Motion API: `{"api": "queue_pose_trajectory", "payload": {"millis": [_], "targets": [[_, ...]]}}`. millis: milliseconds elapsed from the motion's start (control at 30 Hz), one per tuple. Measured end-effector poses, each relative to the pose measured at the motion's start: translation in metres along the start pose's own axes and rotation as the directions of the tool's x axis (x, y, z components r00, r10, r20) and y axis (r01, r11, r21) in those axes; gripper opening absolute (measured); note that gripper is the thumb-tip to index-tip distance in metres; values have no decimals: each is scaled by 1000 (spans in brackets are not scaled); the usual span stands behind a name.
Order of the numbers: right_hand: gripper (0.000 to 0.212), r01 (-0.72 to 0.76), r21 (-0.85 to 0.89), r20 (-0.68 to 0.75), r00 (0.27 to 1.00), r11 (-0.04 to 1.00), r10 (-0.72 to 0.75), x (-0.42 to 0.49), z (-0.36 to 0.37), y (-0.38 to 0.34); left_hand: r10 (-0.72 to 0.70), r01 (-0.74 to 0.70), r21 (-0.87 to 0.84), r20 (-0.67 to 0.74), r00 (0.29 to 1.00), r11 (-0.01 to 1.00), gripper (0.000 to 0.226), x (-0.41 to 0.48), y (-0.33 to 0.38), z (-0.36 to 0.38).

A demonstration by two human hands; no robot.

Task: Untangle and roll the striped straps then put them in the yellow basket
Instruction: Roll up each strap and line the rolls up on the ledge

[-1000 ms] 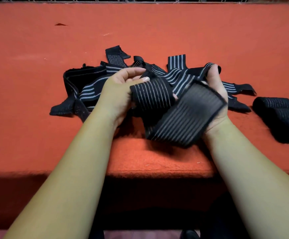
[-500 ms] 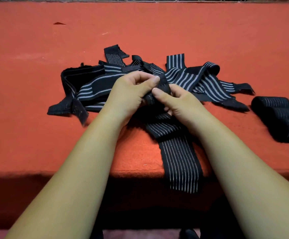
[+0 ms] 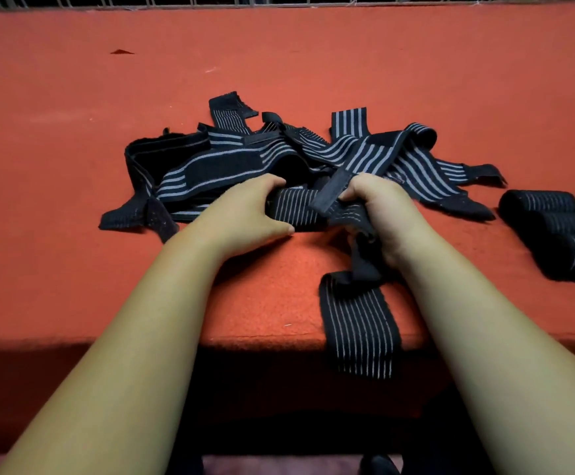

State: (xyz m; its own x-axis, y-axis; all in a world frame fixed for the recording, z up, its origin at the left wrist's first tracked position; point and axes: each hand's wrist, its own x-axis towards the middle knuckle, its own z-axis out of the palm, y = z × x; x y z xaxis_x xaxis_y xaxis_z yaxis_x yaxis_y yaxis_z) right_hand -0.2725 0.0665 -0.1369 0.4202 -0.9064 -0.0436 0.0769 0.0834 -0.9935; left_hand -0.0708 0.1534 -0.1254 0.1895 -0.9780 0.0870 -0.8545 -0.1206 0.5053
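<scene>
A second ago the two hands held one strap up in the air, pulled wide between them. Half a second ago they had come together and pinched it near one end. Now both have dropped to the bench (image 3: 73,138) and have the strap (image 3: 296,210) down on the red cloth, just in front of the pile of straps (image 3: 358,156).

The left hand (image 3: 245,214) is curled round the left side of a short, thick striped section, fingers over the top and thumb at the near side. The right hand (image 3: 378,207) is closed on the other side, where a plain black end piece sticks up between the fingers. Neither hand is loose; both hold the same strap. Its tail (image 3: 358,330) runs out from under the right hand, twists once, and hangs flat over the front edge of the bench.

I take this to mean the strap is free of the tangle and the rolling has just begun — the long hanging tail has yet to be wound in. The twist below the right hand may need to be turned flat first, or the roll could come out lumpy.

Three rolled straps (image 3: 553,231) lie side by side at the right of the bench, well apart from the pile, so part of the work looks done. The yellow basket is not in view. A white railing (image 3: 279,0) runs along the far edge.

No brand, label or writing can be read on any strap or on the cloth.
</scene>
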Motion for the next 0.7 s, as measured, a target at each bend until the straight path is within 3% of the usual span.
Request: {"api": "queue_pose_trajectory", "payload": {"millis": [33,133,233,300,367,467,567,633,700], "targets": [[1,29,-37,-3,1000,999,-29,1,1,0,5,-5,-6,-58,998,1000,61,1,2,3],[20,57,-47,10,998,997,-57,2,-1,1,-47,26,-141,-147,988,990,13,3,6,8],[10,35,23,76,996,999,-37,-5,0,-1,-125,44,-368,-200,972,929,18,5,6,7],[14,16,37,131,991,999,-21,-7,-1,-3,-174,35,-580,-187,967,814,17,3,11,2],[15,18,31,182,983,999,-24,-9,-3,-3,-208,36,-804,-110,972,594,20,3,19,-3],[17,34,87,232,971,996,-53,-14,1,-6,-168,43,-910,-30,985,412,21,-1,33,-6],[13,99,174,163,978,980,-128,-9,5,-7,-118,23,-963,-9,993,270,13,-1,39,-4],[9,107,264,120,982,959,-142,-5,6,-8,-97,-24,-961,-52,994,274,24,3,36,-7],[22,66,416,81,991,907,-109,-1,4,-10,-27,-24,-897,-40,999,442,51,4,27,-10]]}}
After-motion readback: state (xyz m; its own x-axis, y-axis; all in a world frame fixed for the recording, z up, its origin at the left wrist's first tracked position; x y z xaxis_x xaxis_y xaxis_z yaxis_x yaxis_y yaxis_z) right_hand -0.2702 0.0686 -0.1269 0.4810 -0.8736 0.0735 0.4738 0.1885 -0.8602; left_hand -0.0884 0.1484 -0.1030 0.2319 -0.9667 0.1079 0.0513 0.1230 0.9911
